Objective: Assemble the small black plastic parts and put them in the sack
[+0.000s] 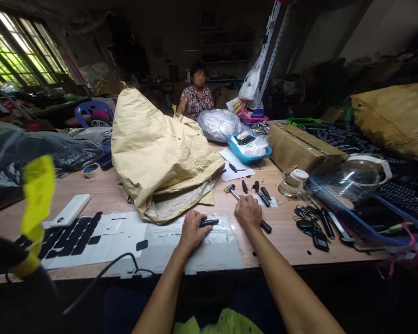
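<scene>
My left hand point(192, 230) rests on a translucent plate point(214, 253) at the table's front edge. Its fingers are closed on a small black part point(209, 223), whose exact kind I cannot make out. To the right, my right hand point(249, 212) is wrapped round a small hammer point(234, 195) lying low over the table. The hammer has a yellowish head, a metal shaft and a black grip that sticks out below my palm. Several black handle-like pieces point(264, 197) lie just beyond my right hand. A single black rounded patch point(142, 245) is left of the plate.
A large tan sack point(160, 148) stands behind my left hand. Rows of black patches point(76, 236) and a white device point(71, 210) lie left. Keys point(306, 213), a jar point(292, 183), a glass pot point(360, 174) and a carton point(303, 146) are right. A person point(196, 99) sits across.
</scene>
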{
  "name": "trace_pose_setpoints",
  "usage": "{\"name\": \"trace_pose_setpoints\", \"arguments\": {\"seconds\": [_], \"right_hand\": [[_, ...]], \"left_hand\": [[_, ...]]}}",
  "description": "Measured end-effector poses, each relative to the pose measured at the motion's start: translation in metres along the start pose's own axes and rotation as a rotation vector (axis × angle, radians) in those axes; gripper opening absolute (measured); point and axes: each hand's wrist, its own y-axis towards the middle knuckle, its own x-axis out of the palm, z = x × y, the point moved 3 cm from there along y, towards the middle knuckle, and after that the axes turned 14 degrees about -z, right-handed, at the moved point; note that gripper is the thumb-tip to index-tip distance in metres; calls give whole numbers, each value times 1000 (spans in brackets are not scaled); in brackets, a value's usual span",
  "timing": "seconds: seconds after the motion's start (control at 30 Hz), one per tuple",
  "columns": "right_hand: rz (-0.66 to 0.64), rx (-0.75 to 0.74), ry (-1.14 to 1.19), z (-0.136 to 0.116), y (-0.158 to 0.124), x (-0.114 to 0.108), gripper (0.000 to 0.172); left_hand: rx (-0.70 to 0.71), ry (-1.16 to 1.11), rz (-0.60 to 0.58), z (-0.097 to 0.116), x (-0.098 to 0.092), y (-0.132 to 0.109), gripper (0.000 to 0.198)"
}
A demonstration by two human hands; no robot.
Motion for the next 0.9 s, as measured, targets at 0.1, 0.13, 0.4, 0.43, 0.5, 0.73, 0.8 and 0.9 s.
{"name": "trace_pose_setpoints", "arguments": {"seconds": [0.1,0.13,0.4,0.43,0.5,0.73,0.8,0.9], "right_hand": [[12,-3,-2,1,1,2,27],[14,-5,-2,1,1,2,27],[18,3,0,2,1,1,28],[21,3,2,2,1,2,28],[28,1,4,2,1,2,28],[16,4,0,2,1,1,27],[16,-2,-5,2,0,0,27],[23,-8,-10,2,0,0,27]], "left_hand": [[20,63,-18,-5,5,-2,19],[23,71,-22,-6,5,-2,19],[12,73,-42,-7,7,-2,17],[15,75,-38,-7,7,-3,16],[23,82,-28,-6,8,-3,15],[35,101,-16,-6,8,-3,13],[17,98,-28,-7,8,-2,12],[7,96,-34,-8,8,-2,13]]}}
